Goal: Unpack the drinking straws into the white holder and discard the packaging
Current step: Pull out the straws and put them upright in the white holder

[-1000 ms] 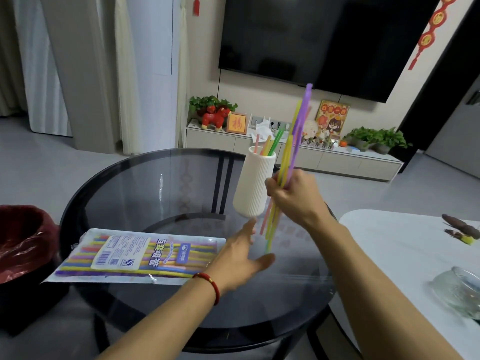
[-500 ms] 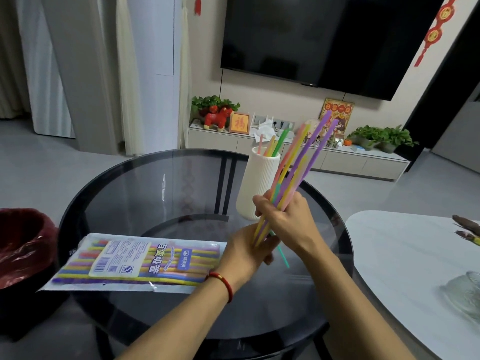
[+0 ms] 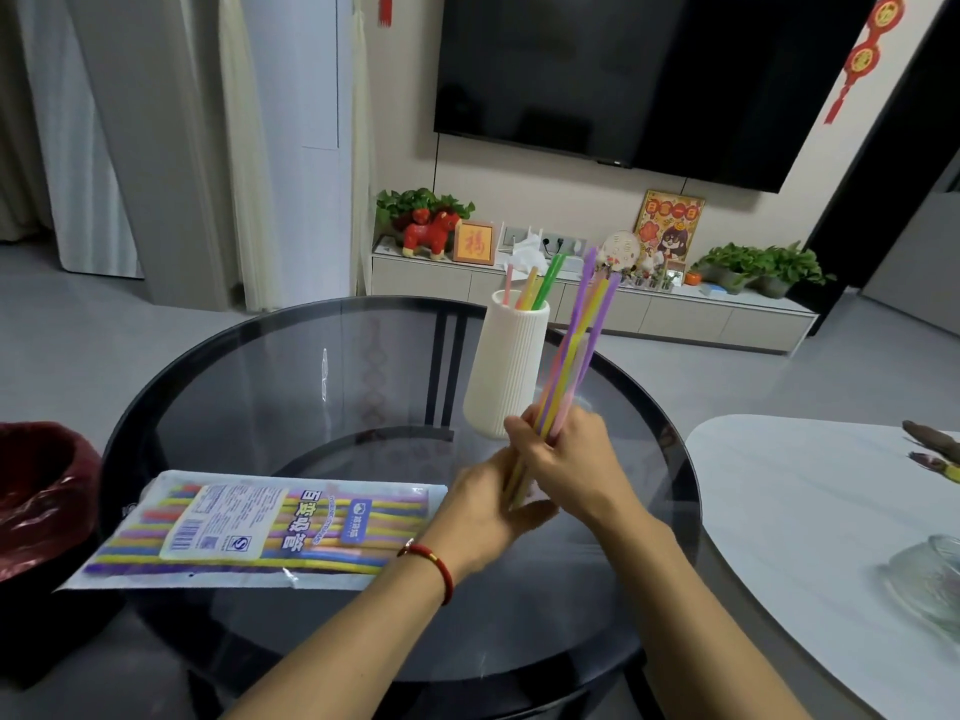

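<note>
My right hand (image 3: pixel 569 459) grips a bundle of coloured straws (image 3: pixel 577 350) near its lower end; the bundle leans up and to the right, just right of the white ribbed holder (image 3: pixel 509 371). My left hand (image 3: pixel 491 504) lies with straight fingers against the bundle's bottom ends. The holder stands on the round glass table (image 3: pixel 311 387) and has a few straws in the holder (image 3: pixel 535 285) sticking out. The straw packaging (image 3: pixel 260 527), a flat clear bag with a label and several straws inside, lies at the table's front left.
A bin lined with a dark red bag (image 3: pixel 41 491) stands on the floor left of the table. A white table (image 3: pixel 810 506) at the right carries a glass dish (image 3: pixel 930 579). A TV cabinet with plants runs along the far wall.
My right hand lowered the bundle and tipped it from upright to leaning right. My left hand rose from above the table to meet the bundle's bottom ends.
</note>
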Motion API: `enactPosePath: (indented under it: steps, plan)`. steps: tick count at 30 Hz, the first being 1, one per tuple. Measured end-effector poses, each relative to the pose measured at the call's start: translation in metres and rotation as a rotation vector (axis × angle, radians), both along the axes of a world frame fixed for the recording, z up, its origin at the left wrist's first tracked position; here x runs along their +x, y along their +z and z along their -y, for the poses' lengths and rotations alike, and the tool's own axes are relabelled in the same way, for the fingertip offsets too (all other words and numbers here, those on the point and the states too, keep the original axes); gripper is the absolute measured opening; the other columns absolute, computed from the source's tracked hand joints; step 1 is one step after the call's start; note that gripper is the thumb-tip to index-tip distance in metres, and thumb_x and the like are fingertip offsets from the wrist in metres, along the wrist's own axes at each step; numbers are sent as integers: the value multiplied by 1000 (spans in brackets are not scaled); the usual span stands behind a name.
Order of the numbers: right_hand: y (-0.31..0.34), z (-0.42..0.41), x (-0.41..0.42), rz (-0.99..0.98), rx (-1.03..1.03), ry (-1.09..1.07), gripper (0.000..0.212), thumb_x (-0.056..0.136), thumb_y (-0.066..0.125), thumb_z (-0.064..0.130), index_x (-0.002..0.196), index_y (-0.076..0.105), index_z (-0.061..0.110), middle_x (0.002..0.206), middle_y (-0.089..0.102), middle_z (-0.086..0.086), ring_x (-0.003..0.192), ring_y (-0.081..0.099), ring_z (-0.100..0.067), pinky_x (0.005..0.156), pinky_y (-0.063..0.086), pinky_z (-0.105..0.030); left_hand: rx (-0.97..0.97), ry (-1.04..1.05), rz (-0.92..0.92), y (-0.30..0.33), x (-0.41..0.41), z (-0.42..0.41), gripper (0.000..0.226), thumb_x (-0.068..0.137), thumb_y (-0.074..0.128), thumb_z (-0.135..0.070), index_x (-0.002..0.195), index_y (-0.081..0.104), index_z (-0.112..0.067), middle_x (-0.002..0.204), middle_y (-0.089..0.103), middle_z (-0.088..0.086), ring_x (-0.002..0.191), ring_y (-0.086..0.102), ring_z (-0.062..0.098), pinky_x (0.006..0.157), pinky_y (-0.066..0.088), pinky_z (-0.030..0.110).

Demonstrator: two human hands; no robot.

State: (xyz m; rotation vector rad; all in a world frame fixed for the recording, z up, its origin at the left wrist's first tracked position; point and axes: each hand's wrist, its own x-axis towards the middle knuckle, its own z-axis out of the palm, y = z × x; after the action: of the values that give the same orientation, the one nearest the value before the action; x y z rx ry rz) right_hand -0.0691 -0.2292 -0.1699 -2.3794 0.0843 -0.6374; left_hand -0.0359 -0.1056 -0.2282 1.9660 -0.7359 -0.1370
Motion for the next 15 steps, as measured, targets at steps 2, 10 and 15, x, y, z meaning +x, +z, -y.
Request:
enactPosePath:
  steps: [2,10,15]
  plan:
    - [-3,8,0,31,1,-11,39,99,62,25,70,66,0,64,67,-18,61,65,-32,61,57,-51,82,-34,-36,1,4,-10,54,75,75,-30,126,55,-31,116,65,-9,109,62,7,90,53,26]
    - [-27,5,0,-69,-137,61,36,97,64,27,73,64,0,65,65,-19,60,63,-34,61,55,-51,-10,143,39,1,11,-48,46,78,54,2,111,63,-28,109,66,-9,107,62,5,95,51,24]
    - [-44,-2,-5,-170,-103,90,29,98,67,25,79,69,3,72,71,-14,65,68,-27,68,59,-48,48,127,85,-3,9,-54,40,83,58,-4,113,63,-29,113,65,-11,109,59,4,99,52,31]
